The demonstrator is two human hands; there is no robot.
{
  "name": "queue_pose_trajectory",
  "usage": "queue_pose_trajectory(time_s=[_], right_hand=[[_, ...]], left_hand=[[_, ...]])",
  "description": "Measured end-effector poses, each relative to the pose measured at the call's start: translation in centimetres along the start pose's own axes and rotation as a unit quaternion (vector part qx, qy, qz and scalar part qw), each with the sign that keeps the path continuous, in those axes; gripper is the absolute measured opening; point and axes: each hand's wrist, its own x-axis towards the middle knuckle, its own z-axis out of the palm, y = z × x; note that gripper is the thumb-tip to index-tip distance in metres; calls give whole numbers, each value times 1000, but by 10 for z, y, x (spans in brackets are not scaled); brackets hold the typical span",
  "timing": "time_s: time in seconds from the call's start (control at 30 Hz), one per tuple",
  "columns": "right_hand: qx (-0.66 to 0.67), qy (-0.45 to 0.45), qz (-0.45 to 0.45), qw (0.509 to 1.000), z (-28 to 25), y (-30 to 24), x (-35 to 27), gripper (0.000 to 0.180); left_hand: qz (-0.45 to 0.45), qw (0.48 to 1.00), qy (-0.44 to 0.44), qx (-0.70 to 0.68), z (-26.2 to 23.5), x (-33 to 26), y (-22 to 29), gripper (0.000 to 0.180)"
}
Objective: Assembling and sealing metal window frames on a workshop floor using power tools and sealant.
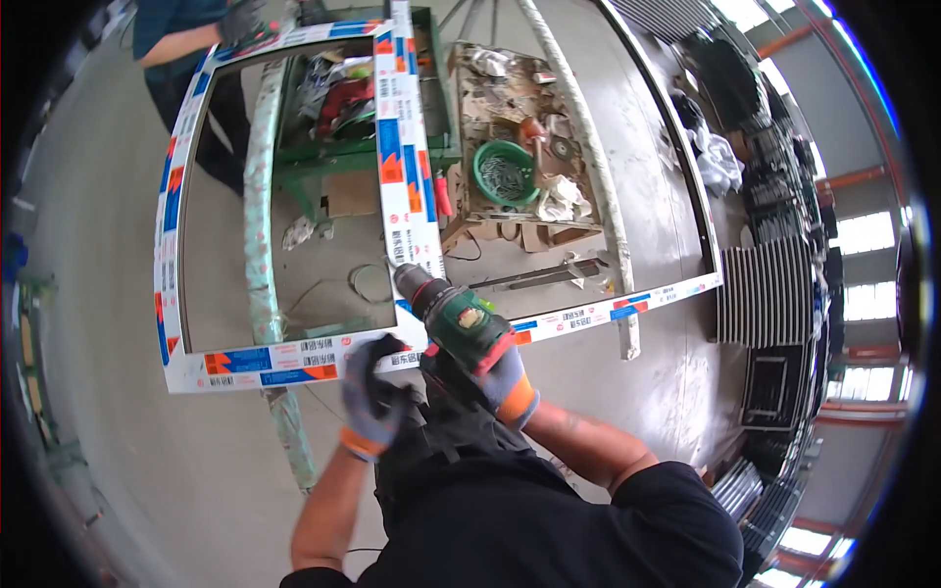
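Drill (465,321): green, red-trimmed, dark-nosed — over the frame (404,235) near a joint | right hand (512,384): wrapped around it, forearm angled inward | left hand (367,400): fingers curved, blurred — cannot tell if pinching

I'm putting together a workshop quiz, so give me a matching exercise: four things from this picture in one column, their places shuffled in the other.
Things:
1. Drill
2. Green basin
3. Pale green bar
4. Co-worker's gloved hand

Places:
A. Passing beneath the frame, left side
B. On the cluttered table
C. At the frame's far left corner
D. In the right hand

Pairs: 1-D, 2-B, 3-A, 4-C
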Motion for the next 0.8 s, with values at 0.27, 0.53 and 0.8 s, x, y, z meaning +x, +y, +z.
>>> queue_pose_trajectory(time_s=[0.27,0.53,0.8], right_hand=[[182,23,185,965,-33,9,-37,86],[109,98,249,957,-92,231,-3,35],[-128,67,319,937,-89,565,138,27]], left_hand=[[-218,949,-90,-209,92,26,-16,54],[-409,777,35,-477,108,87,-51,44],[-546,706,233,-385,107,98,-85,27]])
